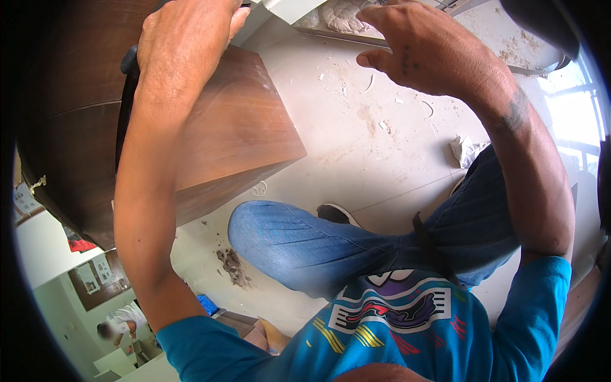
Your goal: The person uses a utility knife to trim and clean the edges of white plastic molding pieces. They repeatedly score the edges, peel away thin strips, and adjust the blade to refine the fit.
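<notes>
Left hand (184, 48) over the brown wooden cabinet (235, 134), which stands left of the knees, partly behind the left forearm. Fingers run past the top edge of view – cannot tell whether they grasp anything. Right hand (426, 48) released: thumb apart from fingers, nothing seen between, over the floor near a white panel (286, 7).

Handling, as I judge it: bring the free hand across only once the left has a firm purchase; keep wrists clear of the cabinet's square corner and of the black bar (129, 63) by the left wrist; shift the knees before leaning far.

Surface: pale tiled floor (331, 165), littered with white scraps and brown dust; a dark crumbly heap (234, 267) lies near the left knee. Room: bright reflections at right, a co-worker (127, 316) bending, lower left.
</notes>
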The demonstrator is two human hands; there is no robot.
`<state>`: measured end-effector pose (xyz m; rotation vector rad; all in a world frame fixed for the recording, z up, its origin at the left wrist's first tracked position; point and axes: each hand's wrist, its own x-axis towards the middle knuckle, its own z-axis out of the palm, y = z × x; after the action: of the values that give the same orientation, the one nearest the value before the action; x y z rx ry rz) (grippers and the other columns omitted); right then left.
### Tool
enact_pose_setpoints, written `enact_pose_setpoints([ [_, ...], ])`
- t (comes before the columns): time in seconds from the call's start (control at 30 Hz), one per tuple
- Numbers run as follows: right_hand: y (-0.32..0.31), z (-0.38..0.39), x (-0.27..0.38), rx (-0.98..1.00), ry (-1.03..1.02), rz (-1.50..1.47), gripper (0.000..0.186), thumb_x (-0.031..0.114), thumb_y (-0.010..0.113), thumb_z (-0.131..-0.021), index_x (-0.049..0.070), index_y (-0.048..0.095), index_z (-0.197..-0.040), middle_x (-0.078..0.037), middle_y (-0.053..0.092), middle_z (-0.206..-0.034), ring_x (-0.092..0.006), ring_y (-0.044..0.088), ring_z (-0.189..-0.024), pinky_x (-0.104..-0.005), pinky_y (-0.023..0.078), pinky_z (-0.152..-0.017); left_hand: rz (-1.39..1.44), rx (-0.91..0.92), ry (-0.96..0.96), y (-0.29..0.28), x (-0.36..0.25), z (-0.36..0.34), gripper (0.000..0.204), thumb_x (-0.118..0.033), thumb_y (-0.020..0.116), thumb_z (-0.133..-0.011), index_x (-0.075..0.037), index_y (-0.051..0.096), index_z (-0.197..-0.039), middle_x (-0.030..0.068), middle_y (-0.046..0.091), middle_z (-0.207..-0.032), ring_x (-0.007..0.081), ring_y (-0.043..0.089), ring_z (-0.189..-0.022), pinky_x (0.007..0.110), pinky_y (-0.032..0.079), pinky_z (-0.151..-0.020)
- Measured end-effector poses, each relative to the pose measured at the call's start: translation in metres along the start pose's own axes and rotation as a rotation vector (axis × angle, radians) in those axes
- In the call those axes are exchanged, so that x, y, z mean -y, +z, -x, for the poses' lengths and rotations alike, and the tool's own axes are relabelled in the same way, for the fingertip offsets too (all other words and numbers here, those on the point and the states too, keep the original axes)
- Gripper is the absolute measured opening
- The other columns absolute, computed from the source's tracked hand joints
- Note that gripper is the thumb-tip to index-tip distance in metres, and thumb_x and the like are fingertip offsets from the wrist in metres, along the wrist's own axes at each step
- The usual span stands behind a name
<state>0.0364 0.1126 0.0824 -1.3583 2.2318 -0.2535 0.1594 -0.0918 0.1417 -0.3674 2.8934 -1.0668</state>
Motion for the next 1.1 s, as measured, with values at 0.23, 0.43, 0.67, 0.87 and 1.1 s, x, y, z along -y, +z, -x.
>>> enact_pose_setpoints([
  [0.23,-0.002,0.001,0.000,0.018,-0.029,-0.030,0.046,0.040,0.064,-0.108,-0.006,0.066,-0.116,-0.018,0.073,-0.099,-0.0295,0.072,-0.097,-0.0437,0.060,-0.087,0.041,0.034,0.017,-0.003,0.000,0.002,0.039,-0.044,0.061,-0.106,-0.009,0.078,-0.102,0.0148,0.076,-0.081,0.0378,0.075,-0.080,0.051,0.059,-0.072],
  [0.43,-0.001,-0.001,-0.002,0.027,0.014,-0.006,0.046,0.040,0.063,-0.109,-0.006,0.066,-0.115,-0.018,0.073,-0.099,-0.0293,0.072,-0.096,-0.0434,0.060,-0.086,0.022,0.080,0.059,-0.017,-0.008,-0.003,0.039,-0.043,0.060,-0.107,-0.008,0.077,-0.100,0.0149,0.076,-0.082,0.0385,0.074,-0.079,0.052,0.058,-0.071],
  [0.67,-0.004,-0.002,0.002,0.060,0.010,-0.007,0.046,0.040,0.065,-0.108,-0.006,0.067,-0.114,-0.018,0.073,-0.097,-0.0289,0.072,-0.094,-0.0431,0.060,-0.085,0.012,0.014,0.054,-0.006,-0.006,0.002,0.041,-0.043,0.061,-0.106,-0.006,0.076,-0.098,0.0157,0.075,-0.080,0.0387,0.074,-0.078,0.051,0.058,-0.070],
  [0.87,0.003,0.003,-0.003,-0.044,-0.041,0.020,0.045,0.038,0.066,-0.107,-0.006,0.067,-0.115,-0.018,0.073,-0.097,-0.0294,0.072,-0.097,-0.0430,0.060,-0.087,-0.014,-0.039,0.078,0.012,0.003,-0.006,0.037,-0.040,0.063,-0.105,-0.006,0.076,-0.097,0.0161,0.074,-0.081,0.0399,0.072,-0.079,0.051,0.057,-0.072],
  [1.1,0.005,0.010,0.004,-0.113,-0.029,0.041,0.046,0.038,0.068,-0.106,-0.007,0.066,-0.116,-0.020,0.073,-0.099,-0.0318,0.072,-0.100,-0.0437,0.059,-0.089,0.042,0.016,0.153,-0.011,-0.003,0.007,0.033,-0.039,0.064,-0.104,-0.008,0.075,-0.097,0.0163,0.074,-0.086,0.0409,0.072,-0.085,0.051,0.058,-0.075],
])
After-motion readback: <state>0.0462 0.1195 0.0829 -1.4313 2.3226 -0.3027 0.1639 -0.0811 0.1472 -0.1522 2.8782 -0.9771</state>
